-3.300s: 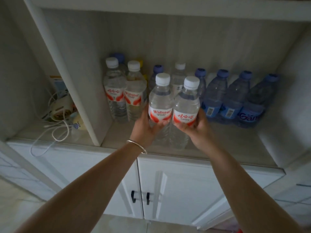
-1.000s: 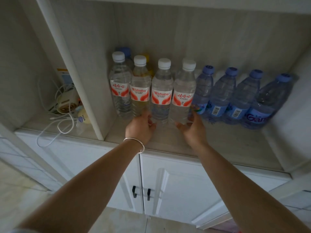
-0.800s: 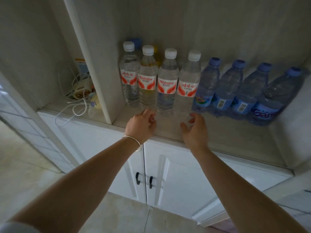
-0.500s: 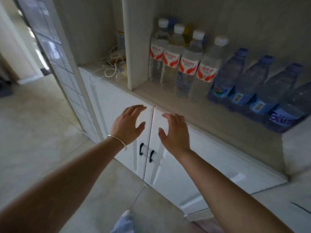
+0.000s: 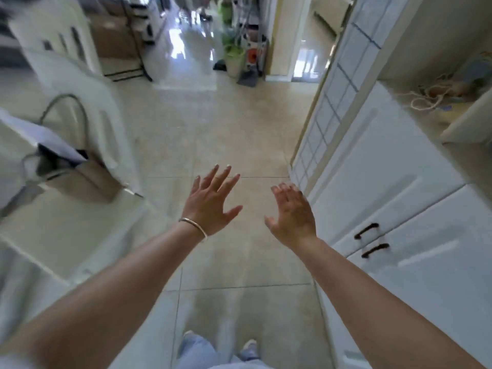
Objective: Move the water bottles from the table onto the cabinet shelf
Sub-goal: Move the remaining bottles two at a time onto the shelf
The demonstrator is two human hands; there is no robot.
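Here both grips spread wide, left hand [image 5: 210,202] and right hand [image 5: 291,213] holding nothing.

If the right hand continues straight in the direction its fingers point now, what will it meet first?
Probably nothing near. The right hand is open, fingers pointing ahead over the tiled floor. The lattice door panel stands just to its right and might be grazed; depth is unclear.
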